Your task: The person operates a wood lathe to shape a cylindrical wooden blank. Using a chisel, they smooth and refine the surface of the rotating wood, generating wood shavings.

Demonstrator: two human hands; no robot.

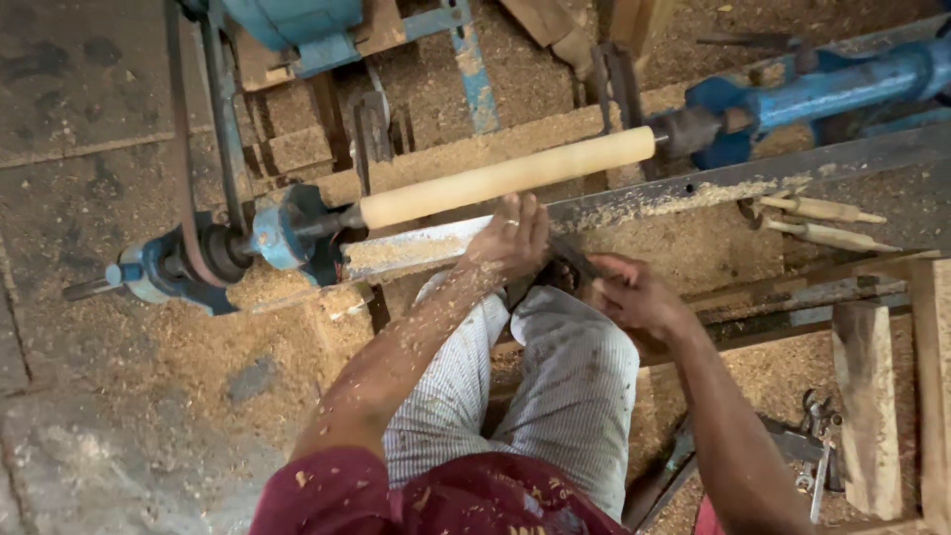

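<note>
left hand [512, 238], right hand [634, 295] grip chisel [573, 260] below pale cylinder [505, 177].

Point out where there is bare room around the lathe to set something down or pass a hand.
Free: the sawdust-covered floor left of the left arm, below the blue headstock. Crowded: the tool rest in front of the wooden cylinder, where the left hand and right hand grip a chisel; two small turned spindles lie at its right end.
</note>
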